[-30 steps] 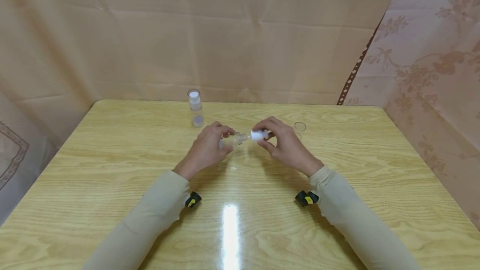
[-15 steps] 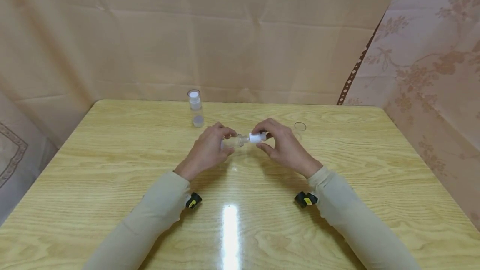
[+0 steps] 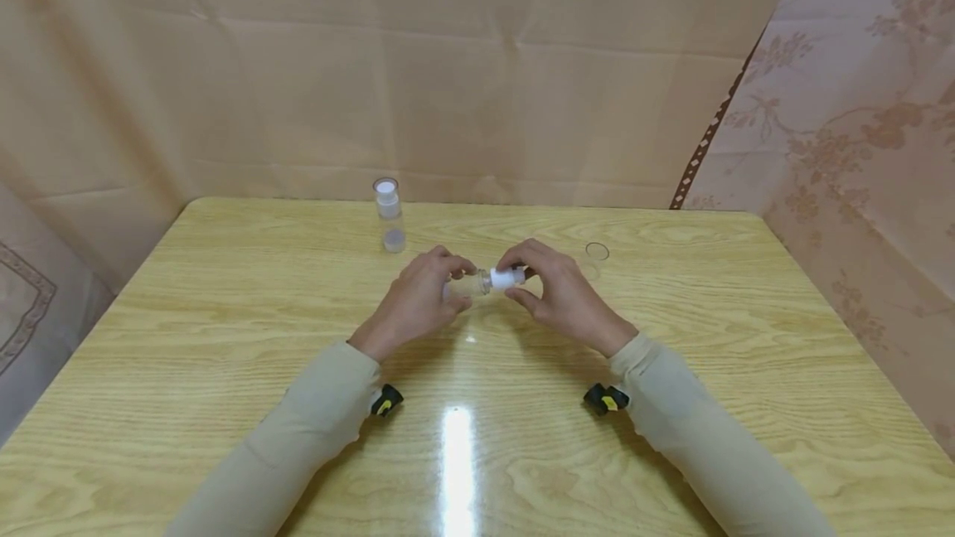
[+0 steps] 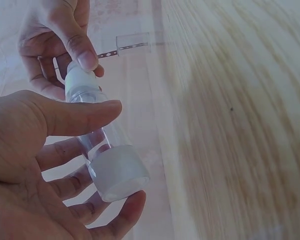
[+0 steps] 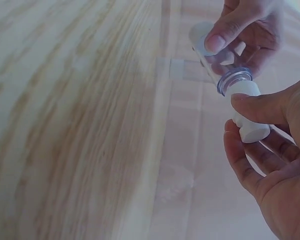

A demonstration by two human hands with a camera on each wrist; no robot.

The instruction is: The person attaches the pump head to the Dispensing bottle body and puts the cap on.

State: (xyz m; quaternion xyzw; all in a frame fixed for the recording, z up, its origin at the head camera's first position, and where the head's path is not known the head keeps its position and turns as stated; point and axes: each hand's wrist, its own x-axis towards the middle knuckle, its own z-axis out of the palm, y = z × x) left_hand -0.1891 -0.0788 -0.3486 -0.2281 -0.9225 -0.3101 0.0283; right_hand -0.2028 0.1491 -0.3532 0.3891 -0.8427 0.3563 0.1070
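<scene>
My left hand (image 3: 421, 297) holds a clear bottle (image 3: 468, 284) lying sideways above the table, its neck pointing right. In the left wrist view the white base (image 4: 120, 172) of this bottle sits between thumb and curled fingers. My right hand (image 3: 563, 292) pinches a white pump head (image 3: 503, 278) between thumb and fingers. The pump head is in line with the bottle, right at its neck. From the right wrist, the clear ringed collar (image 5: 235, 80) of the bottle meets the lower edge of the white pump head.
A second clear bottle (image 3: 393, 230) with a white pump top stands upright at the back left of the wooden table (image 3: 246, 288). A clear cap (image 3: 597, 252) with a dark rim stands behind my right hand. A beige curtain (image 3: 448, 106) hangs behind the table.
The pump head has moved left towards the bottle, and the bottle slightly right. The gap between them, where the thin stem showed, has closed up to the neck.
</scene>
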